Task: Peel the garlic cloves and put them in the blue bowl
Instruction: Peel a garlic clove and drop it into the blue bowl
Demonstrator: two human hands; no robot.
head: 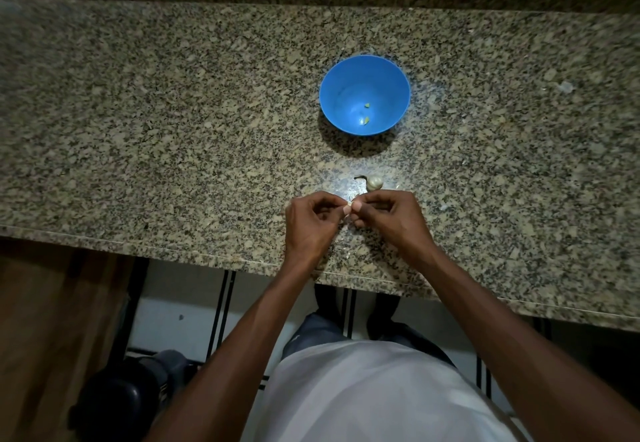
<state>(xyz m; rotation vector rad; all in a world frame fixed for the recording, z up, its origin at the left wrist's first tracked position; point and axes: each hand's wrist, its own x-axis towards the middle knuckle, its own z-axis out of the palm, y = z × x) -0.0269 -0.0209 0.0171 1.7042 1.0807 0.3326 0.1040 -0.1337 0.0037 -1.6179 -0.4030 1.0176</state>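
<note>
Garlic bulb (pixel 375 183) (small) before blue bowl (pixel 364 94), otherwise open counter (pixel 173 112)

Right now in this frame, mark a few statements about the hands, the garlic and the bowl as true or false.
1. Both hands pinch one garlic clove between them. True: left hand and right hand meet on it.
2. The blue bowl is full of peeled cloves. False: it holds only two small pieces.
3. A garlic bulb lies on the granite counter just beyond the hands. True.
4. The bowl sits between the hands and the counter's near edge. False: it stands farther away, beyond the bulb.
</note>
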